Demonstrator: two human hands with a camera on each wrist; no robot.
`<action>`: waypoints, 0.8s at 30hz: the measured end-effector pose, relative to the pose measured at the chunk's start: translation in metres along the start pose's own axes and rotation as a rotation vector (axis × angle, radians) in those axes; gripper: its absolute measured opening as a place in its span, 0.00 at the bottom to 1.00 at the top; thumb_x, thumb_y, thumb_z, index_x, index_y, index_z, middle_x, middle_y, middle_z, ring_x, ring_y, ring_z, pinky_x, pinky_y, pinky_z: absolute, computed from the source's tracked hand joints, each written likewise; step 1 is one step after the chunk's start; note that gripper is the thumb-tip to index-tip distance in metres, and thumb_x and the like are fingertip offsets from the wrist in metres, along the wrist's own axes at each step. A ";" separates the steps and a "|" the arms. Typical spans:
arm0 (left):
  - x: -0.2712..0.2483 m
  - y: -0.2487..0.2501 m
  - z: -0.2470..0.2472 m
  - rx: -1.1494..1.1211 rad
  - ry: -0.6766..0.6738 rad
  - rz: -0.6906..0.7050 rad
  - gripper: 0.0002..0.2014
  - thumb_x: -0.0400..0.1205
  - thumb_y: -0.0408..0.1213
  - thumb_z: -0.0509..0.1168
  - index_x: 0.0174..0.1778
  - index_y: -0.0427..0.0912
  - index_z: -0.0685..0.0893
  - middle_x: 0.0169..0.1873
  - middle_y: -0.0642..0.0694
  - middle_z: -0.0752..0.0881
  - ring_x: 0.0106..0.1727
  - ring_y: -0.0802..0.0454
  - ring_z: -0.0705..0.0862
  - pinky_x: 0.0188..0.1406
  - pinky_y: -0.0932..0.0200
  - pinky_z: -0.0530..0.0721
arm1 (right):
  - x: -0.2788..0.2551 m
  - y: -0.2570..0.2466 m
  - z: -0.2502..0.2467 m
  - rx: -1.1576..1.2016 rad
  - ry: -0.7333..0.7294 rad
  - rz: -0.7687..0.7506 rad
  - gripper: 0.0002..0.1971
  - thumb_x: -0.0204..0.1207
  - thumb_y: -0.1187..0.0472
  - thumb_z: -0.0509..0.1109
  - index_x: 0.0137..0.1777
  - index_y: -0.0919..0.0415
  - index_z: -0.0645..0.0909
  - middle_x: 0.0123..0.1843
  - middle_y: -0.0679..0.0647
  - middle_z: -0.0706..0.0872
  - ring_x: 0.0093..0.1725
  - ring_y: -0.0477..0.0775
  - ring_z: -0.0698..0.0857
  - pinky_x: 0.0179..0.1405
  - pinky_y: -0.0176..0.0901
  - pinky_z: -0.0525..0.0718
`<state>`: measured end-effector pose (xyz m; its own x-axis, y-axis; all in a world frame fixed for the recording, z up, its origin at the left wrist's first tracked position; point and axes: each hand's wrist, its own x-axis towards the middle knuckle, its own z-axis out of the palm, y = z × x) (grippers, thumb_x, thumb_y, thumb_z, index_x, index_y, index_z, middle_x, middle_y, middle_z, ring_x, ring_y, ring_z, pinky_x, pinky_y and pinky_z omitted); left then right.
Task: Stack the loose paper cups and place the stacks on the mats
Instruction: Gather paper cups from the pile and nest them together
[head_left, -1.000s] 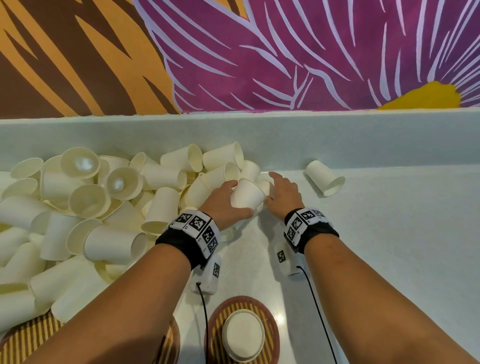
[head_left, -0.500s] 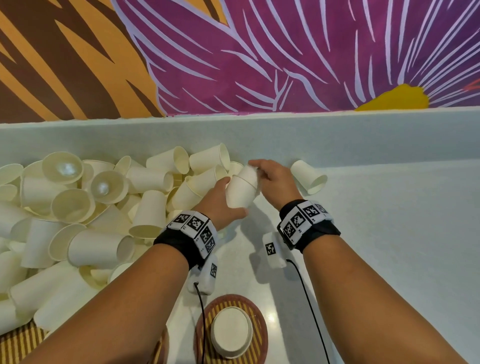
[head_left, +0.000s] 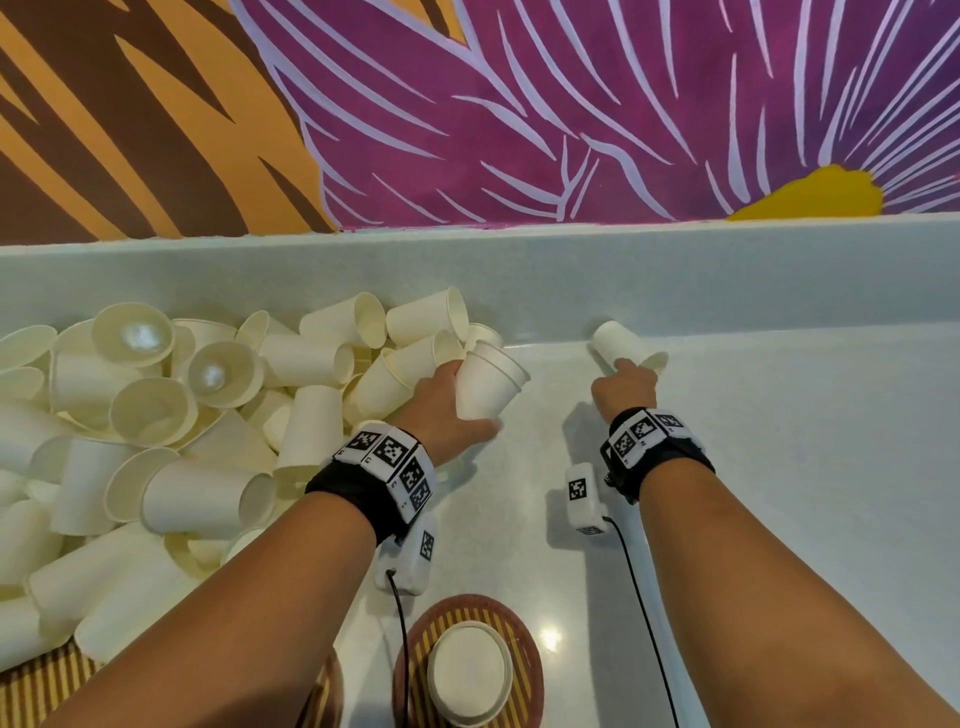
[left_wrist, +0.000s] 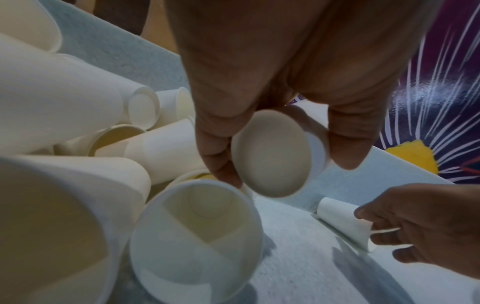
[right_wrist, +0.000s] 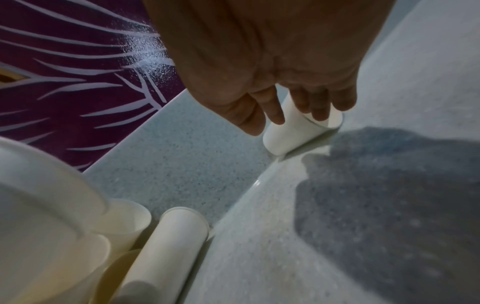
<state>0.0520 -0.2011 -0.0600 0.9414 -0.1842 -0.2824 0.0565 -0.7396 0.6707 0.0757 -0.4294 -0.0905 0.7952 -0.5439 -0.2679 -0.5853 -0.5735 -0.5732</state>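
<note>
My left hand (head_left: 453, 411) grips a short nested stack of white paper cups (head_left: 488, 383) just above the counter, mouth tilted away to the right; the left wrist view shows its base (left_wrist: 272, 154) between my thumb and fingers. A big pile of loose cups (head_left: 171, 415) lies to the left of it. My right hand (head_left: 626, 382) reaches to a lone cup (head_left: 621, 340) lying on its side against the back wall. Its straight fingertips (right_wrist: 318, 112) touch that cup (right_wrist: 288, 133) near the rim. A round striped mat (head_left: 527, 670) near me carries an upturned cup stack (head_left: 470, 673).
A second striped mat (head_left: 31, 696) shows at the bottom left, partly under the pile. The pale counter (head_left: 779, 467) runs right of my hands, bounded at the back by a low ledge (head_left: 571, 270) under a painted wall.
My right hand left the stack held in my left hand and moved right to the lone cup by the wall. My left hand kept the stack and tilted its mouth rightward.
</note>
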 end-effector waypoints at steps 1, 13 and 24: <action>0.000 -0.001 0.000 0.000 -0.001 -0.003 0.45 0.54 0.63 0.69 0.69 0.54 0.66 0.56 0.49 0.79 0.52 0.48 0.82 0.52 0.42 0.85 | 0.002 -0.001 0.002 -0.020 -0.010 -0.020 0.22 0.75 0.69 0.58 0.70 0.68 0.72 0.72 0.66 0.70 0.65 0.70 0.76 0.63 0.53 0.77; -0.011 -0.001 -0.012 0.060 0.027 -0.065 0.44 0.66 0.49 0.78 0.75 0.47 0.63 0.62 0.43 0.76 0.59 0.43 0.79 0.58 0.42 0.81 | -0.049 -0.035 -0.011 0.265 0.182 -0.392 0.13 0.80 0.68 0.59 0.59 0.61 0.82 0.64 0.57 0.78 0.60 0.56 0.81 0.65 0.44 0.78; -0.038 -0.005 -0.022 0.058 0.132 -0.042 0.51 0.51 0.58 0.72 0.74 0.52 0.66 0.60 0.45 0.78 0.60 0.41 0.79 0.58 0.39 0.81 | -0.121 -0.079 -0.019 0.394 0.053 -0.790 0.09 0.81 0.70 0.60 0.54 0.61 0.80 0.49 0.50 0.84 0.47 0.48 0.81 0.49 0.34 0.77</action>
<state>0.0237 -0.1765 -0.0375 0.9743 -0.0688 -0.2143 0.0810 -0.7814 0.6187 0.0232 -0.3298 0.0017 0.9301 -0.1108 0.3501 0.2373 -0.5461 -0.8034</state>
